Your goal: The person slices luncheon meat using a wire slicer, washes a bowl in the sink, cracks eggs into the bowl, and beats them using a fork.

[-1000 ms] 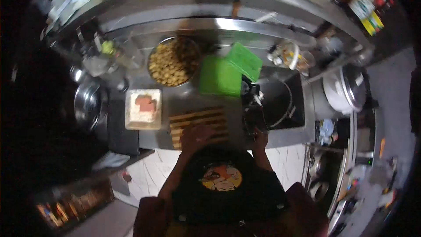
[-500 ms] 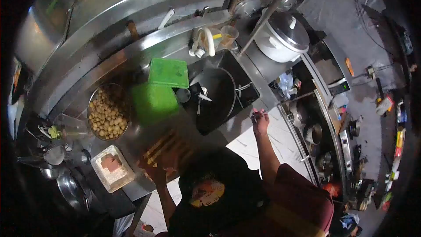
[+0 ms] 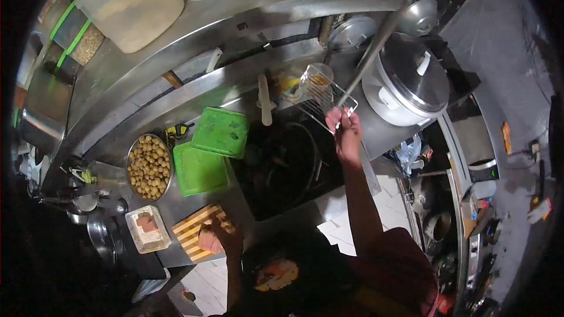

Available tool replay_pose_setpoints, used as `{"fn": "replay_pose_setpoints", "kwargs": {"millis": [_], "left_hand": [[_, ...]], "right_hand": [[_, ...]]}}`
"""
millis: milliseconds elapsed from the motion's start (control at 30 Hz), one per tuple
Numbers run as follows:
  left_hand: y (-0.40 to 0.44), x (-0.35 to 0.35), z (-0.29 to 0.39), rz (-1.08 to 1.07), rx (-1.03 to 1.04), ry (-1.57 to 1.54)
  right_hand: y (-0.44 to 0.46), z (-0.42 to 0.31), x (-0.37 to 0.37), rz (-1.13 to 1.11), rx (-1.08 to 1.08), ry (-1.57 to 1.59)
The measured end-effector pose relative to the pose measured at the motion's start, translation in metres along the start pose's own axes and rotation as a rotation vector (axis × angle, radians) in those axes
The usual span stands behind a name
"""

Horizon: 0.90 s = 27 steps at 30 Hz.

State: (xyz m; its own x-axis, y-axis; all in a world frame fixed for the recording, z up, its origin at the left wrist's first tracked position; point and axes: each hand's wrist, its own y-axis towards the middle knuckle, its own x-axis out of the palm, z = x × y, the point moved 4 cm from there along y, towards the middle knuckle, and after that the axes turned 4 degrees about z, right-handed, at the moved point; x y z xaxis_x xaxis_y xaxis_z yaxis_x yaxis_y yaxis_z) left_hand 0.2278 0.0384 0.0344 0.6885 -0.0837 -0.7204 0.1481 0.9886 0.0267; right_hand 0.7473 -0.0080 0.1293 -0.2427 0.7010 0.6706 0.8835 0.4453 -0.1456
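Note:
My right hand (image 3: pixel 348 132) is raised over the right side of the sink, its fingers closed on the edge of a metal wire rack (image 3: pixel 320 97). A small pink piece (image 3: pixel 333 117) shows at the fingertips; I cannot make out what it is. My left hand (image 3: pixel 228 235) is down at the striped wooden cutting board (image 3: pixel 187 233), its fingers bent against a pinkish block of meat (image 3: pixel 210 240). Left of the board stands a pale tray (image 3: pixel 154 243) with pink meat (image 3: pixel 147 222) in it.
A bowl of small round potatoes (image 3: pixel 150 167) and green lids (image 3: pixel 220 132) lie on the steel counter. The dark sink (image 3: pixel 264 194) is in the middle. A large lidded pot (image 3: pixel 390 103) stands at the right; a steel shelf with containers (image 3: pixel 129 6) runs above.
My right hand has moved up and away from the sink's near edge, and the wire rack now shows raised in it. My left hand remains at the board. The head view has shifted.

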Motion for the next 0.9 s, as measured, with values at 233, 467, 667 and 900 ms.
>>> {"fn": "replay_pose_setpoints", "kwargs": {"millis": [233,467,667,900], "left_hand": [[-0.004,-0.022,0.011,0.049,-0.042,0.104],[-0.02,-0.03,0.033,0.14,-0.114,0.039],[-0.042,-0.038,0.011,0.15,-0.206,0.047],[-0.061,-0.047,-0.014,0.16,-0.335,0.03]], "right_hand": [[0.098,-0.078,0.159,-0.128,-1.087,-0.995],[0.301,0.026,0.169,-0.607,-0.994,-2.088],[0.296,0.047,0.189,-0.792,-1.393,-1.528],[0.099,0.023,0.138,-0.229,-1.268,-1.365]]}}
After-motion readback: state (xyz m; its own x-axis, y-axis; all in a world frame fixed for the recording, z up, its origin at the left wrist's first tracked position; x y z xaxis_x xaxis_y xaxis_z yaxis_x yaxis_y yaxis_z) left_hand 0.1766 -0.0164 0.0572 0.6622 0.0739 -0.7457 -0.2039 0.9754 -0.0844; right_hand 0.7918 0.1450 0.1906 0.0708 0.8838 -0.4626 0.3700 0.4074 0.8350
